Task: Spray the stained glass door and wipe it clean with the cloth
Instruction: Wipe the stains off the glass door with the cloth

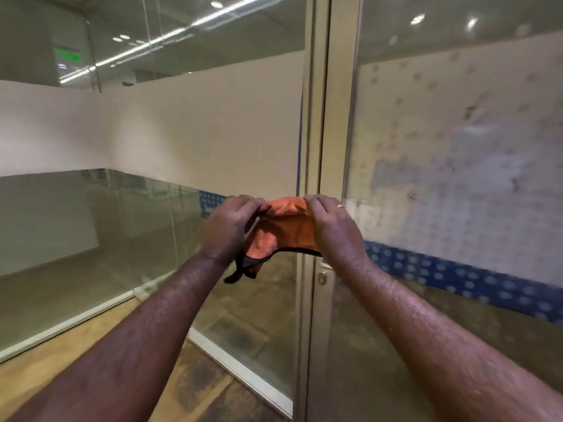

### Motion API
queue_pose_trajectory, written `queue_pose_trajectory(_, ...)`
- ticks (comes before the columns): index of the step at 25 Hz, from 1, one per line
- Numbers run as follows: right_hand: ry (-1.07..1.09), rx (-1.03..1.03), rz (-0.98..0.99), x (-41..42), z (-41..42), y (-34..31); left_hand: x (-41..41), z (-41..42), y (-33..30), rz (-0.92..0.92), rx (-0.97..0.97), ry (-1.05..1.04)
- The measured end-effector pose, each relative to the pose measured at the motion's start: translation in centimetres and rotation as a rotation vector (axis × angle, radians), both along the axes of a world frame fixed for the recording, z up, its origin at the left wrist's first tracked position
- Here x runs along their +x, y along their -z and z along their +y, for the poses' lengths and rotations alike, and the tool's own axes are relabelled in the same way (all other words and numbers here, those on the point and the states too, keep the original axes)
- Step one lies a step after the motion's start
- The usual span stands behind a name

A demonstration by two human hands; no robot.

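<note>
An orange cloth (285, 231) with a dark hem is stretched between both hands at chest height, in front of the door frame. My left hand (230, 226) pinches its left edge and my right hand (332, 226), which wears a ring, grips its right edge. The glass door (457, 147) fills the right side; its frosted band is streaked and spotted with dark stains and wet smears. No spray bottle is in sight.
A metal door frame (320, 117) runs top to bottom between the door and a fixed glass partition (152, 132) with a clean frosted band. A lock (323, 278) sits on the frame below the cloth. A blue dotted strip (457, 275) crosses the door. Wooden floor (91, 345) lies lower left.
</note>
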State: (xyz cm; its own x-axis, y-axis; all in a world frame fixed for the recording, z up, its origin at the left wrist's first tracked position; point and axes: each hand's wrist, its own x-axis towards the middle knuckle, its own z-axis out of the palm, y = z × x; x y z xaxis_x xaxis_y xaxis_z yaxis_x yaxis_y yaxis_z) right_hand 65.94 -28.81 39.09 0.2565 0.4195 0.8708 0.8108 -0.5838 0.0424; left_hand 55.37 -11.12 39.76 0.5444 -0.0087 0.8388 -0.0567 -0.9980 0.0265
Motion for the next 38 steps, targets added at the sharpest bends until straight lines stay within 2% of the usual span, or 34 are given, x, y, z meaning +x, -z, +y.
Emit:
queue_pose_trajectory(11,0.319,0.032,-0.025,13.6,-13.4,0.9,20.0,-12.0,-1.6,-0.002,-0.046,0.264)
queue_pose_trajectory(15,0.418,-0.137,-0.150,16.4,-14.9,4.4,24.9,-15.3,-1.8,0.073,-0.049,0.392)
queue_pose_trajectory(18,0.568,-0.158,-0.089,18.5,-15.1,6.4,27.9,-16.8,-2.7,0.219,-0.045,0.562)
queue_pose_trajectory(21,0.629,-0.046,-0.048,20.4,-15.1,7.1,30.5,-17.4,-3.4,0.285,-0.028,0.728)
queue_pose_trajectory(24,0.586,0.139,-0.049,22.3,-14.5,7.3,32.5,-17.7,-3.8,0.296,-0.055,0.828)
queue_pose_trajectory(27,0.583,0.267,-0.047,24.3,-13.2,6.7,34.4,-16.8,-4.4,0.232,-0.083,0.919)
queue_pose_trajectory(29,0.630,0.346,-0.018,25.7,-12.5,6.0,35.8,-15.4,-4.4,0.130,-0.177,0.966)
queue_pose_trajectory(33,0.732,0.526,0.066,28.3,-12.0,5.7,39.3,-11.4,-2.8,-0.008,-0.398,0.897)
queue_pose_trajectory(38,0.853,0.792,0.253,31.2,-11.9,5.1,43.4,-8.7,-0.9,-0.152,-0.337,0.816)
